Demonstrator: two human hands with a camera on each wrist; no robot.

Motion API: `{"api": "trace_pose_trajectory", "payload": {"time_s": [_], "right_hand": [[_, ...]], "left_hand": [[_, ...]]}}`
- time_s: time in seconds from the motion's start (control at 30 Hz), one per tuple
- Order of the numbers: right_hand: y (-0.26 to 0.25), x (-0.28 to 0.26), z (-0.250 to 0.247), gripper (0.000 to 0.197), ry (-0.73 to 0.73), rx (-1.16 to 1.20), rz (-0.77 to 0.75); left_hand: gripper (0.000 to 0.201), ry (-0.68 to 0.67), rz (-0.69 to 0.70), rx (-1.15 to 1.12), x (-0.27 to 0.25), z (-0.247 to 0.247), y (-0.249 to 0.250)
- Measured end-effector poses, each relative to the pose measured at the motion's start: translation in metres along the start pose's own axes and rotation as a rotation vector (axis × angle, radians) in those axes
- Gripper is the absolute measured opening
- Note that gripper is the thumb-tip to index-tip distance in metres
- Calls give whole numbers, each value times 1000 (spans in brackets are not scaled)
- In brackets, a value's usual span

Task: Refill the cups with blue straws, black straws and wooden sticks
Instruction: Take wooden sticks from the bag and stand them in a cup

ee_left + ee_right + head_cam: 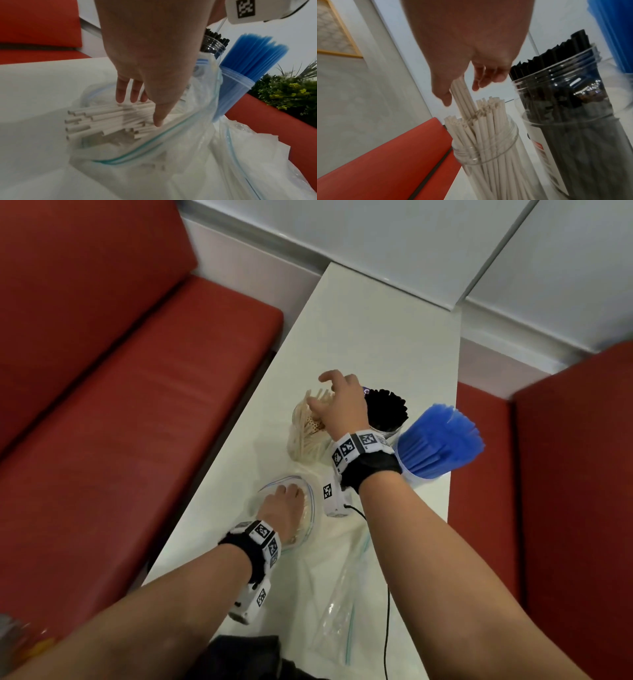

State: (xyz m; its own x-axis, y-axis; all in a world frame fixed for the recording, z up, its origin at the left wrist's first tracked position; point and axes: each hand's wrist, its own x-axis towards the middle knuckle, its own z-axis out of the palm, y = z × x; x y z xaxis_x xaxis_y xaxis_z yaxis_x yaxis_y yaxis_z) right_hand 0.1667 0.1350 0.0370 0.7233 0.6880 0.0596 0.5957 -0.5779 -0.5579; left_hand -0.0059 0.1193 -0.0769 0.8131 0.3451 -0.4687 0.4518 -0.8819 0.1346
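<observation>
Three clear cups stand on the white table: one with wooden sticks, one with black straws, one with blue straws. My right hand hovers over the stick cup. In the right wrist view this hand pinches a few wooden sticks between thumb and fingers, their lower ends among the sticks in the cup. My left hand reaches into the mouth of a clear zip bag. Its straight fingers rest on the loose sticks inside.
Crumpled empty zip bags lie near the table's front edge, with a black cable across them. Red benches flank the table on the left and right. A green plant shows behind the right bench.
</observation>
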Motion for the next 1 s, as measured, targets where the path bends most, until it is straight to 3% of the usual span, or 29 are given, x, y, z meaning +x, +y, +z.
{"api": "trace_pose_trajectory", "payload": {"time_s": [0.07,0.13,0.27,0.33,0.47,0.6,0.73,0.83,0.9,1.0], "right_hand": [[-1,1,5,45,84,-49,-125],[-1,-2,15,52,7,-152,-192],[13,-17,40,76,-243,-473,-153],[14,-18,44,79,-238,-481,-151],[8,-12,42,78,-54,-431,-148],[13,-15,48,86,-206,-507,-124],[13,-15,47,83,-164,-418,-128],[13,-21,42,84,-237,-384,-95],[10,-24,31,77,-132,-221,-101],[2,-35,10,59,151,132,-208]], "left_hand": [[68,2,-63,18,0,0,3],[65,-4,-90,65,0,0,5],[62,-29,-67,108,0,0,8],[62,-51,-61,86,0,-2,8],[63,-71,-43,89,2,-3,7],[54,-87,-62,91,3,-3,8],[64,-116,-87,70,2,-9,10],[69,-154,-146,28,0,-11,11],[72,-172,-175,-17,0,-13,11],[75,-201,-164,-58,-4,-16,12]]}}
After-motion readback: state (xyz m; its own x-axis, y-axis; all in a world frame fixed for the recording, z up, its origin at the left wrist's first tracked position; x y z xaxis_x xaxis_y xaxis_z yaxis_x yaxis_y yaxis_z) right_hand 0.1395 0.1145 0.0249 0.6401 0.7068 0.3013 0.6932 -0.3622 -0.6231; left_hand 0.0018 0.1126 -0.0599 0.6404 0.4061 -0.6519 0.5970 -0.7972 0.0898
